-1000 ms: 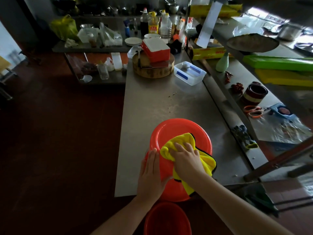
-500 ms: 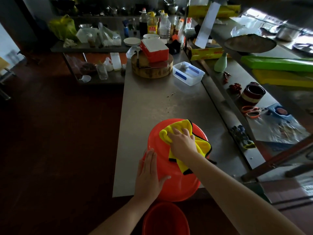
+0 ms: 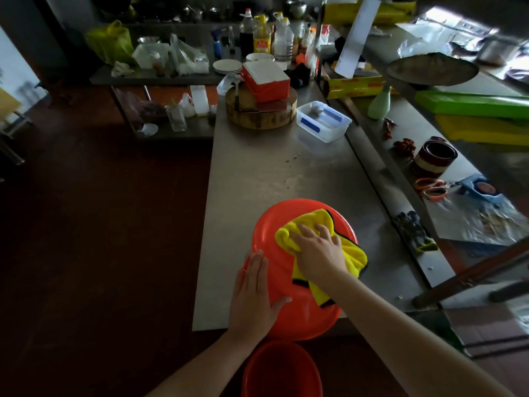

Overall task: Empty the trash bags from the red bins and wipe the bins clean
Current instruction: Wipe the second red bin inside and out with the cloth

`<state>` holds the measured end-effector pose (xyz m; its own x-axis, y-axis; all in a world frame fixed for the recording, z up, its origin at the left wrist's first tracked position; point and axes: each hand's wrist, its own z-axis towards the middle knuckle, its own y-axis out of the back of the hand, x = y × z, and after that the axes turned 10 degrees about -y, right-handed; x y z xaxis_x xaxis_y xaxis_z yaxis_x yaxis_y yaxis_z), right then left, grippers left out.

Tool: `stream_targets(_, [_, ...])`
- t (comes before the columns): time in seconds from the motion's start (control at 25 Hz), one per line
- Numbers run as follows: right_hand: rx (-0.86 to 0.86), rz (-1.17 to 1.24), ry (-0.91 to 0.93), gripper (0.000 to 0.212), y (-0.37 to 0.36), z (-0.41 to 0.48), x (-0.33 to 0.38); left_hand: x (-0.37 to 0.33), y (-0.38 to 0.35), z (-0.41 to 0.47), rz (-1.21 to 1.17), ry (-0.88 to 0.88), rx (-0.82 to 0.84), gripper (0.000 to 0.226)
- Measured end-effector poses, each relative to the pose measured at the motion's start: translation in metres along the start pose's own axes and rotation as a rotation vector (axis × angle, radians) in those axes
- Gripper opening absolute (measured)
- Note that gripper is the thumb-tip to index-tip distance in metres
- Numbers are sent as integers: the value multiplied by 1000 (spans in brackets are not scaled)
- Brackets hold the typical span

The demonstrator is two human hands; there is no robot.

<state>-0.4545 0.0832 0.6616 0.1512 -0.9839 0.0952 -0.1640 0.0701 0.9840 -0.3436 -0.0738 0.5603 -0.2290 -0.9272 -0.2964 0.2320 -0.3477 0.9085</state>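
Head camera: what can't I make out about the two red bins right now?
All in the head view:
Upper bin: its inside, hidden by its own wall.
Patch under the cloth and right hand: covered; clean or not, cannot tell.
Lower bin: cut off by the bottom edge, inside too dark.

Table: long grey steel worktable (image 3: 257, 179), its top dull and bare in the middle.
Near end: round red plastic bin (image 3: 289, 285), reaching a little over the near edge.
Middle: few small dark crumbs (image 3: 294, 159).
Far end: thick round wooden chopping block (image 3: 252, 118); just beside it on the right, clear plastic box with blue clips (image 3: 323, 121).
Right side: raised steel ledge (image 3: 380, 167) with pale green bottle (image 3: 379, 104) and orange-handled scissors (image 3: 430, 188).
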Motion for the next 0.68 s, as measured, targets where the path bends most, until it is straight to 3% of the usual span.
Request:
stream_targets(0.28, [-30,55,-90,49,15,47,11,1,-1,0,-6,23,17,103])
stream_targets(0.68, [-11,4,-12,48,-10,-74,-24,-2,0,-1,21,11,-34,101])
